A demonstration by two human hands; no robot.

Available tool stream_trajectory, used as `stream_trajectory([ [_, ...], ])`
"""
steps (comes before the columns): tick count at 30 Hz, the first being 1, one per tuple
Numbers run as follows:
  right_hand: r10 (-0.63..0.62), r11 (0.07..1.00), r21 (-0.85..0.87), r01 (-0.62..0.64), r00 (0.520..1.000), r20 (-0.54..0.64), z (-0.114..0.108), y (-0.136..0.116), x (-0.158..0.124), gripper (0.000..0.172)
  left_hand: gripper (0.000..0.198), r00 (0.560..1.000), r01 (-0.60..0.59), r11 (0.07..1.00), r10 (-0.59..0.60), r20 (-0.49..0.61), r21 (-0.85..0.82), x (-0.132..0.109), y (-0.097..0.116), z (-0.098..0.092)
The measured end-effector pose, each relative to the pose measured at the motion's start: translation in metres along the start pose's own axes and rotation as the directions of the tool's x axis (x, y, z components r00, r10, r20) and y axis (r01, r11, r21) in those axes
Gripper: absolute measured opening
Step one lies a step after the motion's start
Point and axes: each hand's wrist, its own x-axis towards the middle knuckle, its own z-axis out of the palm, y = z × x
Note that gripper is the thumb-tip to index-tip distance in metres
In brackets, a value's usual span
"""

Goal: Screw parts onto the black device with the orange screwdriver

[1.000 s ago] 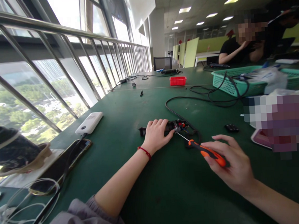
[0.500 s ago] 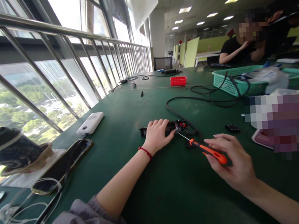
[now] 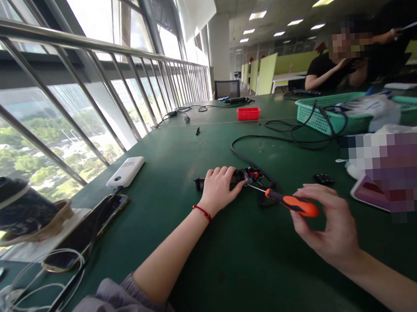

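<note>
My left hand (image 3: 220,187) lies over a black elongated device (image 3: 238,176), fingers wrapped on it and pressing it to the green table. At the device's right end its inside is exposed, with red parts and thin wires; a black cable runs from there. My right hand (image 3: 334,221) pinches the handle of an orange and black screwdriver (image 3: 292,202) between thumb and fingers. Its thin shaft points left, and the tip meets the exposed part beside my left thumb. Just right of the device, a small black piece (image 3: 266,199) lies partly behind the screwdriver.
A small black part (image 3: 323,179) lies right of the device. Farther back are a red tray (image 3: 248,114) and a green basket (image 3: 319,123) with cables. On the left are a white power bank (image 3: 125,172), a phone (image 3: 89,231) and a cup (image 3: 15,208). A person (image 3: 321,73) sits across.
My right hand has shifted its hold on the screwdriver, and the handle has swung up to a flatter angle. My left hand and the device stay in place.
</note>
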Motion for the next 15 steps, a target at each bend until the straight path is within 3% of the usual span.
stream_trajectory([
  [2,0.003,1.0,0.008,-0.003,1.0,0.0,-0.0002,0.0004,-0.0007,0.044,0.036,1.0,-0.005,1.0,0.005,0.001,0.0,-0.0001,0.0003,-0.0006],
  [7,-0.059,0.998,-0.006,0.06,0.989,0.134,-0.0027,-0.0018,0.0018,0.029,0.035,1.0,-0.011,1.0,0.011,-0.008,-0.014,-0.0006,-0.0006,0.0007],
  [12,-0.004,1.0,0.005,0.004,1.0,0.016,-0.0005,0.0016,0.001,0.042,0.035,1.0,-0.018,1.0,0.018,-0.019,-0.014,-0.0011,-0.0008,0.0006],
  [15,-0.005,1.0,0.016,0.005,1.0,0.022,0.0002,0.0016,0.0008,0.04,0.035,1.0,-0.017,1.0,0.016,-0.018,-0.012,-0.0011,-0.0008,0.0008],
])
